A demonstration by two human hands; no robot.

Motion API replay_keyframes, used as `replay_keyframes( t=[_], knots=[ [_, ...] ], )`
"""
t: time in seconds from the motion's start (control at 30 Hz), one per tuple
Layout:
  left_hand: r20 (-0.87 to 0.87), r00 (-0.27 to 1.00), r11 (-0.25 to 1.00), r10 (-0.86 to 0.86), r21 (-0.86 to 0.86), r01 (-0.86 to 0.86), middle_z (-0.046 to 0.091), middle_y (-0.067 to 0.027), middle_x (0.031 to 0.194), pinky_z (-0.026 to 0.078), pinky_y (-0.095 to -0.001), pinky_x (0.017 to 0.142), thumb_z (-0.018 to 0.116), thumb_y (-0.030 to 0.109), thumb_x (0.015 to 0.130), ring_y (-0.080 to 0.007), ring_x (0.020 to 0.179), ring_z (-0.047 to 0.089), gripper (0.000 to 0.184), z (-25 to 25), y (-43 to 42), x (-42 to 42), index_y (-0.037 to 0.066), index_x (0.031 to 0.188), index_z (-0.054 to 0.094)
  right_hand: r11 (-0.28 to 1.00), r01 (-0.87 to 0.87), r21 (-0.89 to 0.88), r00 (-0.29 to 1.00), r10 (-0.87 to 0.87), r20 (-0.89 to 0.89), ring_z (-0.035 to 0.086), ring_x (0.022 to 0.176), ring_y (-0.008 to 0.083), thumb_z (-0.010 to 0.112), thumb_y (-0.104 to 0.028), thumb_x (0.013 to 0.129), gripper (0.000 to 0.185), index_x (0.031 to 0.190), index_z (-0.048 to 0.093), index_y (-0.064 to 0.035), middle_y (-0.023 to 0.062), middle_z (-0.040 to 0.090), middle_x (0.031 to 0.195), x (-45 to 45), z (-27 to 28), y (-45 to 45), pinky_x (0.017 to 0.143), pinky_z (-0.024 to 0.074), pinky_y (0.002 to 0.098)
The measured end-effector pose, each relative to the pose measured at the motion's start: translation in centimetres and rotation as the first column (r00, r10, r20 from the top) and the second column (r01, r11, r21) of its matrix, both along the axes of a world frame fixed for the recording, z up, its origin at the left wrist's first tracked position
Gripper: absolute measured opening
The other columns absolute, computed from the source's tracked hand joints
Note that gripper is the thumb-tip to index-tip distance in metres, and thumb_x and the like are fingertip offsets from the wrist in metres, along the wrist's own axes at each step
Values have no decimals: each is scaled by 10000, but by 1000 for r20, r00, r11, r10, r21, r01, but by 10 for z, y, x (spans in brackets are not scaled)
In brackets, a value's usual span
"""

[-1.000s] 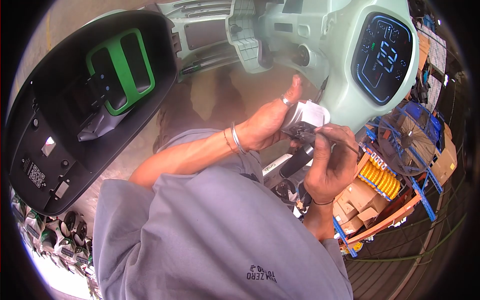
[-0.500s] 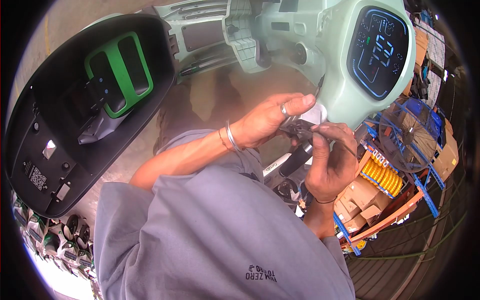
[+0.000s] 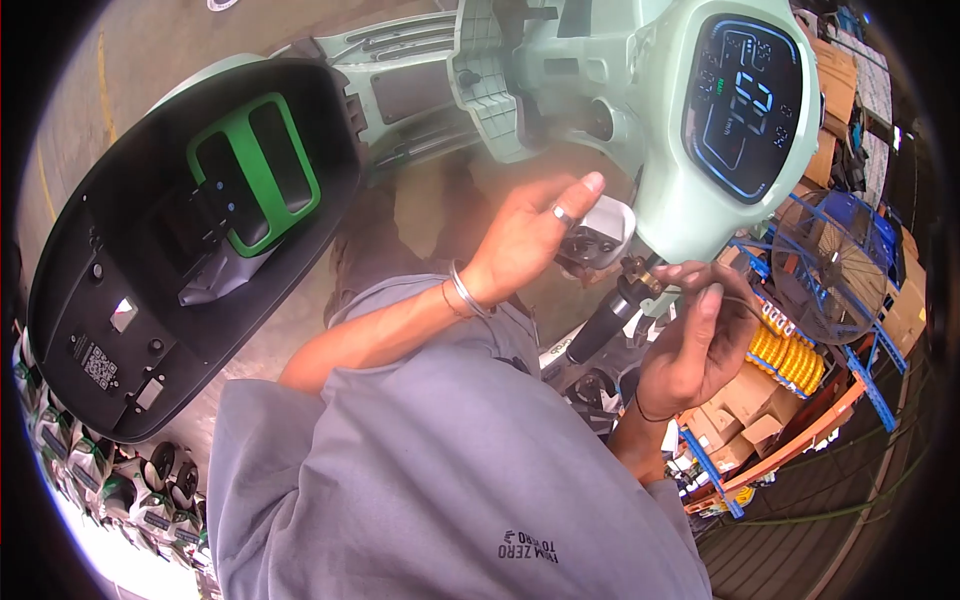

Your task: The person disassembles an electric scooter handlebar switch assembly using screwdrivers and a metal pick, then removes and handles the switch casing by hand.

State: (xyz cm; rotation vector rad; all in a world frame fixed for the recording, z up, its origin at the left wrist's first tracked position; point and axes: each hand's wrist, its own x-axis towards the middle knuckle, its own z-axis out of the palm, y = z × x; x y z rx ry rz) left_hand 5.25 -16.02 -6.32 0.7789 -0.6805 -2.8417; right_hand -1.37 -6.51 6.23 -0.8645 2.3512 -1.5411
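My left hand (image 3: 530,235), with a ring and a bracelet, is closed on a small white plastic housing (image 3: 612,215), thumb along its top edge. Dark parts show inside the housing. My right hand (image 3: 700,345) is to the right of it, fingers curled and thumb raised. Its fingertips are close to a small brown and black metal piece (image 3: 640,272) near the black handlebar grip (image 3: 602,325). A thin dark line runs by the right fingers, and what they hold is unclear. Just above the hands is the mint-green scooter headset (image 3: 665,205) with a lit display (image 3: 745,110).
To the left stands a black scooter panel (image 3: 130,290) with a green frame (image 3: 262,185) in it. A fan (image 3: 835,265), a yellow coiled hose (image 3: 785,350) and cardboard boxes (image 3: 745,400) are on the right. Several scooters (image 3: 140,490) are parked at the lower left.
My right hand has drawn away from the left, to the right. The white housing is now more visible in my left hand, its inside facing me. The view has shifted slightly.
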Motion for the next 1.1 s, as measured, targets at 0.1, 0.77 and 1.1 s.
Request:
replay_keyframes(
  t=[0.1,0.77,1.1],
  knots=[
    [1,1000,999,-10,32,10,682,-87,927,571,-301,545,493,512,1015,-151,749,681,545,1,-2,0,-5,1138,615,996,53,67,964,-69,256,587,803,187,464,-116,1028,264,1227,511,51,111,561,895,1,8,-3,743,494,315],
    [-195,970,973,-144,-209,102,620,-96,1111,505,-329,874,308,490,1071,-169,997,608,578,11,-13,18,7,1266,559,836,-80,542,987,142,-74,665,888,243,846,-239,792,665,1325,547,20,160,642,1097,10,-12,-10,691,523,339],
    [-97,975,926,-199,-344,155,588,-103,1141,516,-342,878,252,655,1019,-201,1049,602,740,28,-12,24,27,1337,479,891,-135,434,938,257,-234,679,774,288,780,-77,787,522,1226,528,47,160,603,960,5,-31,-2,623,551,370]
  ],
)
